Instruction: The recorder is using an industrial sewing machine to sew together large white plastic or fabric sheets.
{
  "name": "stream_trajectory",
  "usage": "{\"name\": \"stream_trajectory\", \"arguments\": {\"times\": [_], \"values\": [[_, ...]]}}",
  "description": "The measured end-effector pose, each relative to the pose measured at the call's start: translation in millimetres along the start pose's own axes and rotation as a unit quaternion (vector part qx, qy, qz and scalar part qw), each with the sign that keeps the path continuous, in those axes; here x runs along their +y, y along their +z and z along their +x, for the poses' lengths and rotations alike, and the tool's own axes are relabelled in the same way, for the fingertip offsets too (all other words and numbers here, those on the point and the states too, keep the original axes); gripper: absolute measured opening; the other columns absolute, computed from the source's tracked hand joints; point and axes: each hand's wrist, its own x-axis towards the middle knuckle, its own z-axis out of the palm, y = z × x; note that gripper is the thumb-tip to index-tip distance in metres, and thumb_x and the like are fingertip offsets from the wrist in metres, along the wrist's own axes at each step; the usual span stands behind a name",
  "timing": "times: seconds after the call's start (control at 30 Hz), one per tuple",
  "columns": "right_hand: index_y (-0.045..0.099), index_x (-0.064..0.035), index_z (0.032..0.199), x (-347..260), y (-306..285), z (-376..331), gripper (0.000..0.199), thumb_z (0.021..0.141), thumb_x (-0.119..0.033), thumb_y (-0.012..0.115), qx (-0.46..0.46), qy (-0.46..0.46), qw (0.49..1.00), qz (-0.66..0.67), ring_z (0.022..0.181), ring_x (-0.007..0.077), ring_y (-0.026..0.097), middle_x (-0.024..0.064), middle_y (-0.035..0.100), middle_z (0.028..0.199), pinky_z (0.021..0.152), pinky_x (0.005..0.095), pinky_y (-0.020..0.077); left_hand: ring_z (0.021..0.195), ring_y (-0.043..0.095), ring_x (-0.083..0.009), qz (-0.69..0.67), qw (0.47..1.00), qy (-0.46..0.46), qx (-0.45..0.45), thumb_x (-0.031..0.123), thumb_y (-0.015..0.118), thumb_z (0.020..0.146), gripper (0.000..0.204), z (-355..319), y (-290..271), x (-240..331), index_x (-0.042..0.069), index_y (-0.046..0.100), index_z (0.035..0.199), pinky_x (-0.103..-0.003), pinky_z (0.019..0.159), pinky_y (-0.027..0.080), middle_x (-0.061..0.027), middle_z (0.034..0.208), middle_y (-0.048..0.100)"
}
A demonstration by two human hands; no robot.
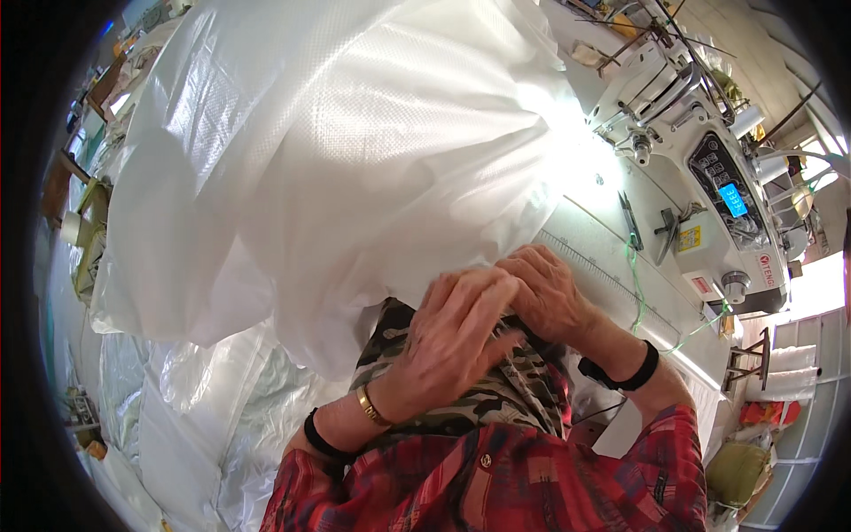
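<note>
A large sheet of white woven plastic point(355, 168) billows up in front of me and spreads over the worktable. At its near edge my two hands come together. My right hand point(551, 294) is closed on that edge, knuckles up and fingers curled. Against it lies my left hand point(448, 341), its fingers bent over at the same edge and its thumb lower down; the fingertips of both hands are partly hidden. Beyond my right hand stands a white sewing machine point(709, 204) with a lit blue display, its lamp shining on the sheet.
Dark thread snips point(630, 220) and a black metal attachment point(667, 232) lie on the table point(603, 244). A green thread point(635, 284) trails to the machine. More white sheeting point(204, 399) is heaped at lower left. A wooden stool point(749, 359) and white rolls point(789, 372) stand at right.
</note>
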Motion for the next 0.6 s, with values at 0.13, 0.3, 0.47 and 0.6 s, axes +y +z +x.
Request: {"name": "stream_trajectory", "arguments": {"times": [0.13, 0.3, 0.47, 0.6], "values": [[0.053, -0.0013, 0.092, -1.5, 5.8, -5.6, 0.021, 0.074, -0.01, 0.06, 0.036, 0.014, 0.999, 0.026, 0.083, 0.0274, 0.057, 0.0117, 0.058, 0.093, 0.078, 0.0397, 0.0492, 0.095, 0.056, -0.0306, 0.202, 0.979, 0.037, 0.008, 0.004, 0.064, 0.076, 0.033, 10.7, 8.3, -27.5, -0.004, 0.06, 0.108, -0.04, 0.088, 0.044, -0.0145, 0.105, 0.058], [0.056, -0.0022, 0.097, 4.5, -10.2, -1.4, 0.022, 0.077, -0.01, 0.062, -0.021, 0.022, 0.998, 0.049, 0.089, 0.0268, 0.062, 0.0104, 0.062, 0.096, 0.08, 0.0388, 0.0505, 0.086, 0.055, -0.0274, 0.218, 0.973, 0.077, 0.012, 0.006, 0.058, 0.074, 0.017, 8.4, 7.0, -45.7, -0.001, 0.061, 0.088, -0.037, 0.084, 0.045, -0.0118, 0.094, 0.056], [0.064, -0.0078, 0.098, 34.6, -42.7, 9.8, 0.018, 0.082, -0.009, 0.071, -0.044, 0.173, 0.983, 0.029, 0.098, 0.0251, 0.062, 0.005, 0.064, 0.101, 0.089, 0.038, 0.0496, 0.091, 0.056, -0.025, 0.243, 0.959, 0.14, -0.045, 0.008, 0.062, 0.072, 0.016, 13.2, -3.3, -43.0, 0.0, 0.064, 0.086, -0.038, 0.081, 0.046, -0.0086, 0.099, 0.056], [0.065, -0.0108, 0.098, 40.5, -38.0, 11.1, 0.018, 0.081, -0.011, 0.071, -0.115, 0.093, 0.989, 0.018, 0.111, 0.024, 0.053, 0.0041, 0.059, 0.11, 0.102, 0.0408, 0.0385, 0.093, 0.056, -0.0247, 0.26, 0.946, 0.191, -0.043, 0.008, 0.062, 0.071, 0.009, 20.3, -4.9, -40.7, 0.0, 0.06, 0.075, -0.038, 0.086, 0.047, -0.0098, 0.1, 0.057]]}}
